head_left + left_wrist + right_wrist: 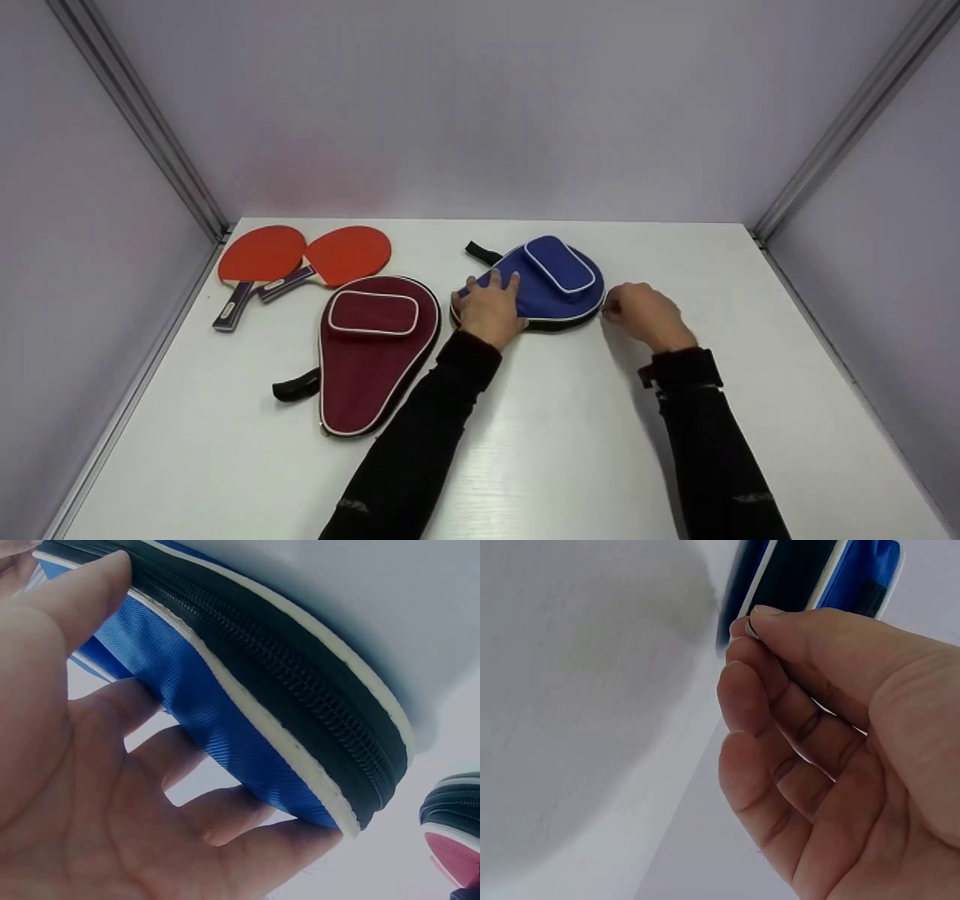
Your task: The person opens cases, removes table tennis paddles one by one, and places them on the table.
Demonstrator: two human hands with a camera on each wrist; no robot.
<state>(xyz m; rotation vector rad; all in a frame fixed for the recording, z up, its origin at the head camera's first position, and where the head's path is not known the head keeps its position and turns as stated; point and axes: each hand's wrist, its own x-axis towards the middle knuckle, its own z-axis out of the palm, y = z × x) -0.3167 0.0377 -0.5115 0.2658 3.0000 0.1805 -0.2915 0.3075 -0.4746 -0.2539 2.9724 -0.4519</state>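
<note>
A blue table tennis bat case with white piping and a raised pocket lies flat on the white table. My left hand rests on its narrow end, fingers spread over the blue cloth. In the left wrist view, the thumb lies against the black side with its closed zipper. At the wide end, my right hand pinches a zipper pull between thumb and forefinger, mostly hidden by the fingertips. The other fingers of that hand are curled.
A dark red bat case with a black strap lies left of my left forearm. Behind it, two orange-red table tennis bats lie side by side at the back left. Pale walls enclose the table's back and sides.
</note>
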